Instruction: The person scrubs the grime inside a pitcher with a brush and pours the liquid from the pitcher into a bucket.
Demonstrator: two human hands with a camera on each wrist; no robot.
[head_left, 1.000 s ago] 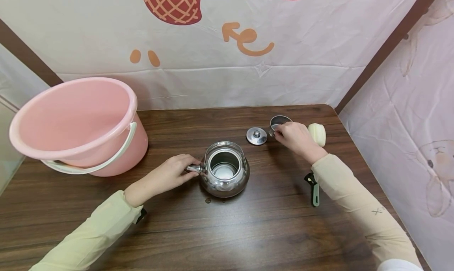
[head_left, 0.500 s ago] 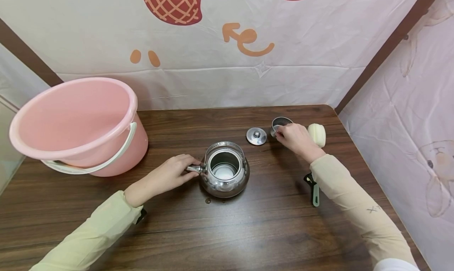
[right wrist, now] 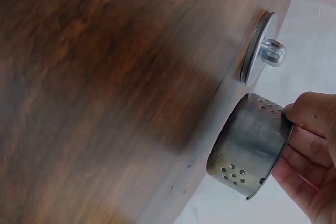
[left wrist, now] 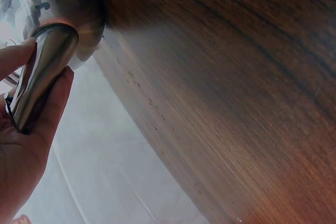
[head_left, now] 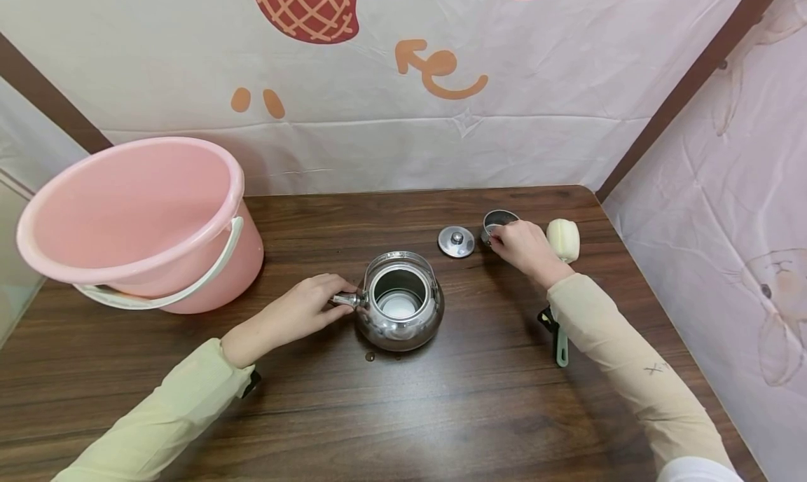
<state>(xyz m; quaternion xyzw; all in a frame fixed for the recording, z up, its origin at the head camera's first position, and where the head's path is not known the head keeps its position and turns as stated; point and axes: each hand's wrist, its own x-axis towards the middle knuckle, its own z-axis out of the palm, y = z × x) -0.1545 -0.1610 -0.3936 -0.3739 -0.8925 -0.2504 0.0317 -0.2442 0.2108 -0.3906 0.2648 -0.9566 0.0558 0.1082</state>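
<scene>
A shiny steel kettle (head_left: 403, 336) stands upright and lidless near the middle of the table, its carrying handle raised. Its short spout (left wrist: 46, 74) points left, and my left hand (head_left: 307, 308) pinches it between thumb and fingers. Farther back on the right, my right hand (head_left: 525, 249) holds a small steel tea strainer (right wrist: 251, 141) by its rim, thumb on one side, fingers on the other. Small holes pierce the strainer's wall. Whether its base touches the table I cannot tell. The kettle lid (head_left: 456, 242) lies knob up just left of the strainer.
At the left is a large pink bucket (head_left: 251, 261) with a white handle. Beyond my right hand lies a cream sponge-like head (head_left: 564, 240); a green handle (head_left: 561, 347) shows nearer, my forearm covering the stretch between. Small drops (head_left: 370, 356) dot the table before the kettle.
The right hand and strainer have shifted slightly toward me, and the right forearm has swung a little left. My left hand and the kettle have stayed put.
</scene>
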